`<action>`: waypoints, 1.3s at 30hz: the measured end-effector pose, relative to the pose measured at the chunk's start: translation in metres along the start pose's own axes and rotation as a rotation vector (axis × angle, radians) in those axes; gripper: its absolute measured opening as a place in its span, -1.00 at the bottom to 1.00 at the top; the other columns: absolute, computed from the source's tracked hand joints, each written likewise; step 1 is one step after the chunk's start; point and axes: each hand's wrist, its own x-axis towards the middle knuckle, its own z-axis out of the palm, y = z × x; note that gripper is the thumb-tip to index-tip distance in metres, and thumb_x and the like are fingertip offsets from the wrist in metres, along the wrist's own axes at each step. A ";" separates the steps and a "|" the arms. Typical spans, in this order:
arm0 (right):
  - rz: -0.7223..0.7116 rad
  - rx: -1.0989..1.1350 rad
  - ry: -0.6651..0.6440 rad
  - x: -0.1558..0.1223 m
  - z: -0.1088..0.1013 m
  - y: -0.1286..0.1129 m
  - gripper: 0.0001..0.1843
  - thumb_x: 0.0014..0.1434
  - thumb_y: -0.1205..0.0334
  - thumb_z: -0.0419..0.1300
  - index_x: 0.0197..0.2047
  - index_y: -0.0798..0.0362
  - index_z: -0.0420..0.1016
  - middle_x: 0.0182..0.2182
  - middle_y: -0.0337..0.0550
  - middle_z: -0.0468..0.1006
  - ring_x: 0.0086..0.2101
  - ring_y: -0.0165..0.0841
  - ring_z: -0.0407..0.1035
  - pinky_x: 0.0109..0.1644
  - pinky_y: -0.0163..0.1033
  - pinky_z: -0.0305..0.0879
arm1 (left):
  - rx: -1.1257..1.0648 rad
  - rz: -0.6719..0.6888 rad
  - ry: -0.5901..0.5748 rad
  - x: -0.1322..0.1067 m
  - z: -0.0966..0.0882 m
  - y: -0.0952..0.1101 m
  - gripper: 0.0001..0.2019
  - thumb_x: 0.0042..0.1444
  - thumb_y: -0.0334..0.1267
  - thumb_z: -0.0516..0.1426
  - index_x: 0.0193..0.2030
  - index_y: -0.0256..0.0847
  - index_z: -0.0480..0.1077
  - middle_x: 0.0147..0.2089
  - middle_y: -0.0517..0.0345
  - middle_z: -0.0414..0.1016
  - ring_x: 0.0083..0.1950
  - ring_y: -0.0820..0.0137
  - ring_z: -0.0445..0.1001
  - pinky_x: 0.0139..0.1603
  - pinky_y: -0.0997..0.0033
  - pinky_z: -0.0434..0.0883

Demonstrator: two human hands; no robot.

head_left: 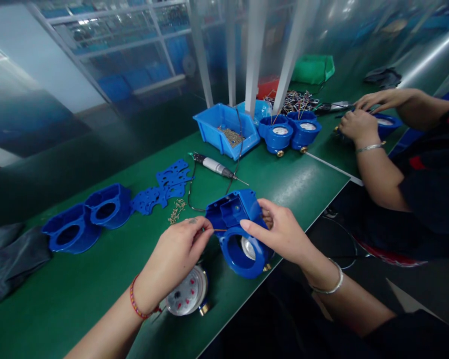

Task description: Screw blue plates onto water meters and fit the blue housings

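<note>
My right hand (280, 232) grips a blue plastic meter housing (237, 227) at the front edge of the green table (97, 279), fingers wrapped round its right side. My left hand (181, 249) pinches a thin wire beside the housing's left side, fingertips pressed together. Below my left wrist lies a round meter with a white dial (187, 294).
Two empty blue housings (88, 222), flat blue plates (164, 187), small screws (176, 210) and an electric screwdriver (215, 167) lie ahead. A blue bin (226, 129) of screws and two assembled meters (290, 132) stand further back. Another person's hands (362, 117) work at the right.
</note>
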 end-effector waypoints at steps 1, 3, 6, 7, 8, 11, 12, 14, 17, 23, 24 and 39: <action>-0.026 -0.060 0.043 0.000 -0.003 0.002 -0.58 0.04 -0.16 0.21 -0.25 0.03 0.42 -0.43 -0.13 0.48 -0.39 -0.25 0.38 -0.23 -0.07 0.31 | -0.021 0.012 0.018 0.000 0.001 -0.001 -0.75 0.26 -0.20 -0.09 -0.29 -0.18 0.37 -0.40 0.15 0.42 -0.35 0.34 0.41 -0.31 0.37 0.30; -0.070 -0.126 0.131 0.000 -0.007 0.011 -0.59 0.02 -0.17 0.22 -0.32 0.04 0.44 -0.25 -0.03 0.48 -0.19 -0.14 0.38 -0.04 0.02 0.27 | -0.055 0.029 0.061 -0.001 0.003 -0.001 -0.74 0.25 -0.19 -0.08 -0.31 -0.18 0.37 -0.36 0.13 0.40 -0.33 0.33 0.40 -0.29 0.35 0.32; -0.025 0.052 0.213 -0.003 -0.004 0.031 -0.57 -0.03 -0.14 0.26 -0.26 0.04 0.44 0.07 0.01 0.33 0.12 -0.06 0.18 0.22 0.04 0.07 | -0.127 0.031 0.095 0.000 0.005 0.000 -0.73 0.24 -0.17 -0.07 -0.35 -0.18 0.39 -0.30 0.09 0.37 -0.28 0.31 0.40 -0.22 0.29 0.36; 0.012 0.138 0.220 -0.004 -0.002 0.037 -0.54 0.00 -0.15 0.23 -0.17 0.02 0.41 0.11 0.01 0.30 0.14 -0.08 0.17 0.23 0.04 0.07 | -0.163 0.025 0.090 0.000 0.006 0.001 -0.73 0.24 -0.16 -0.06 -0.36 -0.17 0.38 -0.26 0.07 0.38 -0.24 0.30 0.41 -0.19 0.27 0.38; 0.050 0.217 0.224 -0.005 0.001 0.042 -0.49 0.04 -0.16 0.20 -0.06 0.01 0.35 0.11 0.01 0.31 0.12 -0.10 0.20 0.21 0.05 0.12 | -0.203 0.019 0.080 0.001 0.006 0.002 -0.73 0.23 -0.15 -0.05 -0.37 -0.17 0.38 -0.22 0.04 0.39 -0.17 0.27 0.41 -0.14 0.24 0.38; 0.096 0.392 0.241 -0.008 0.009 0.047 -0.32 0.09 -0.13 0.16 0.19 -0.05 0.08 0.13 0.02 0.30 0.09 -0.16 0.27 0.16 0.04 0.21 | -0.348 -0.021 0.043 0.004 0.011 0.004 -0.72 0.22 -0.09 -0.04 -0.39 -0.16 0.35 -0.04 -0.03 0.41 0.13 0.17 0.33 0.08 0.13 0.33; 0.093 0.440 0.243 -0.008 0.010 0.046 -0.30 0.08 -0.11 0.19 0.20 -0.06 0.06 0.15 0.00 0.29 0.11 -0.17 0.26 0.20 0.02 0.18 | -0.414 -0.045 0.031 0.005 0.013 0.004 -0.72 0.22 -0.07 -0.03 -0.39 -0.16 0.35 -0.02 -0.03 0.42 0.20 0.16 0.28 0.13 0.10 0.30; 0.106 0.528 0.238 -0.006 0.009 0.041 -0.31 0.05 -0.09 0.23 0.18 -0.06 0.13 0.16 -0.04 0.31 0.12 -0.18 0.24 0.24 0.00 0.12 | -0.583 -0.114 0.009 0.009 0.017 0.004 -0.71 0.22 -0.04 -0.02 -0.38 -0.15 0.35 -0.06 -0.03 0.47 0.26 0.15 0.23 0.15 0.09 0.30; 0.232 0.613 0.239 0.001 0.004 0.037 -0.34 0.00 -0.10 0.24 0.13 -0.03 0.25 0.07 -0.06 0.41 0.05 -0.13 0.32 0.21 0.04 0.17 | -0.856 -0.235 0.002 0.015 0.024 0.005 -0.71 0.18 -0.02 0.04 -0.40 -0.17 0.35 -0.07 -0.05 0.49 0.26 0.13 0.24 0.06 0.15 0.40; 0.385 0.625 0.188 0.010 0.002 0.045 -0.40 -0.05 -0.02 0.25 0.07 0.02 0.40 0.02 -0.03 0.47 0.05 -0.05 0.33 0.15 0.09 0.23 | -1.129 -0.425 0.055 0.026 0.029 0.008 -0.70 0.07 0.01 0.16 -0.37 -0.23 0.39 0.16 -0.05 0.39 0.16 0.17 0.36 0.06 0.20 0.41; 0.406 0.637 0.176 0.008 0.004 0.046 -0.37 -0.03 -0.04 0.24 0.10 0.03 0.38 0.03 -0.01 0.47 0.04 -0.05 0.34 0.13 0.10 0.25 | -1.146 -0.446 0.065 0.026 0.030 0.009 -0.69 0.06 0.02 0.16 -0.35 -0.23 0.41 0.17 -0.05 0.37 0.14 0.16 0.37 0.05 0.19 0.42; 0.481 0.740 0.213 0.003 0.002 0.039 -0.37 -0.03 -0.05 0.26 0.11 -0.05 0.36 0.00 -0.09 0.50 -0.05 -0.11 0.41 0.09 0.06 0.28 | -0.931 -0.398 0.050 0.028 0.041 -0.001 -0.68 0.12 0.05 0.10 -0.39 -0.19 0.35 -0.31 0.11 0.47 -0.07 0.23 0.44 -0.02 0.27 0.37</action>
